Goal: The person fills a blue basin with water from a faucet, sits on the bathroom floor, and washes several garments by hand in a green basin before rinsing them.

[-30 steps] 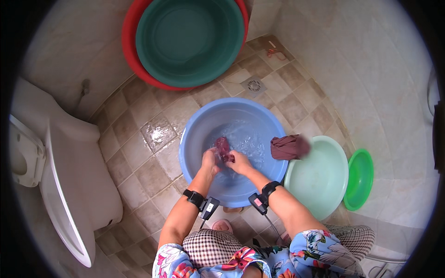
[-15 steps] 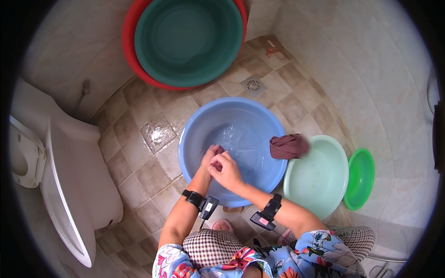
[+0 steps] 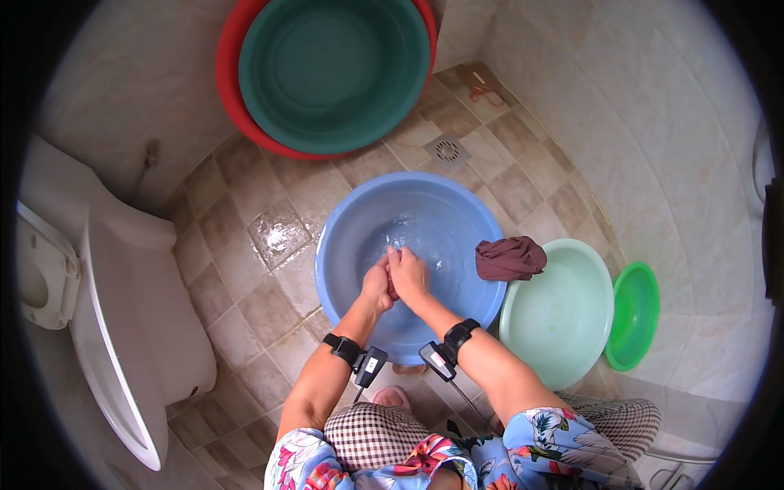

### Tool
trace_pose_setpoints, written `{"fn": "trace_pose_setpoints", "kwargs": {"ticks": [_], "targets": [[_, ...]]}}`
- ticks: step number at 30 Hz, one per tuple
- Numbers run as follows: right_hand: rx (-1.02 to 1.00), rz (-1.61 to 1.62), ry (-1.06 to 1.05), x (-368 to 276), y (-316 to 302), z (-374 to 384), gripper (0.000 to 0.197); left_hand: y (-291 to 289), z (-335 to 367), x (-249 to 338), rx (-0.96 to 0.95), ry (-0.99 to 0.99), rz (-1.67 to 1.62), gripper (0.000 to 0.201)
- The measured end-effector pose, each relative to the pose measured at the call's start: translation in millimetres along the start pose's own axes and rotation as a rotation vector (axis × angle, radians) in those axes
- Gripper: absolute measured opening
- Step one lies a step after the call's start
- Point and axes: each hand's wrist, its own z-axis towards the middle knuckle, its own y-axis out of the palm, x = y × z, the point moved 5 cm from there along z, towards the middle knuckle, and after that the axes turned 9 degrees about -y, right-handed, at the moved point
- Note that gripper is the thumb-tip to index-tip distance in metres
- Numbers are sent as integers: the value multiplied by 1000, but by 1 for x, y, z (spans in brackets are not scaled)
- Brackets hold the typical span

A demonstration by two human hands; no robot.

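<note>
Inside the blue basin (image 3: pixel 343 214), which holds clear water, my two hands are pressed together. My left hand (image 3: pixel 376 287) is closed, its fingers curled against my right hand (image 3: pixel 410 273). The right one is folded over it, also closed. Between them only a sliver of a small maroon cloth (image 3: pixel 393 292) shows; the rest is hidden in my fingers. A larger maroon cloth (image 3: pixel 510 258) lies bunched over the basin's right rim, bridging towards a pale green basin (image 3: pixel 563 318).
A small bright green basin (image 3: pixel 634 317) stands at the far right. Large green (image 3: pixel 331 73) and red (image 3: pixel 229 90) tubs are nested at the back. A floor drain (image 3: pixel 447 150) and orange-handled scissors (image 3: pixel 487 94) lie beyond the basin. A white toilet (image 3: pixel 122 302) is at left.
My right hand has turned and moved forward, now pressed alongside the left over the small maroon cloth. More of that cloth is covered. The larger maroon cloth stays on the rim.
</note>
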Motion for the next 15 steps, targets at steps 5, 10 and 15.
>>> {"fn": "trace_pose_setpoints", "kwargs": {"ticks": [5,10,15], "targets": [[-12,-15,-352,-69,-6,-43,28,-35,14,3,-409,90,-216,35],[-9,-51,81,10,-14,12,43,-7,3,1,-25,53,-77,33],[119,61,193,83,-15,29,39,-38,0,28,366,347,-77,28]]}}
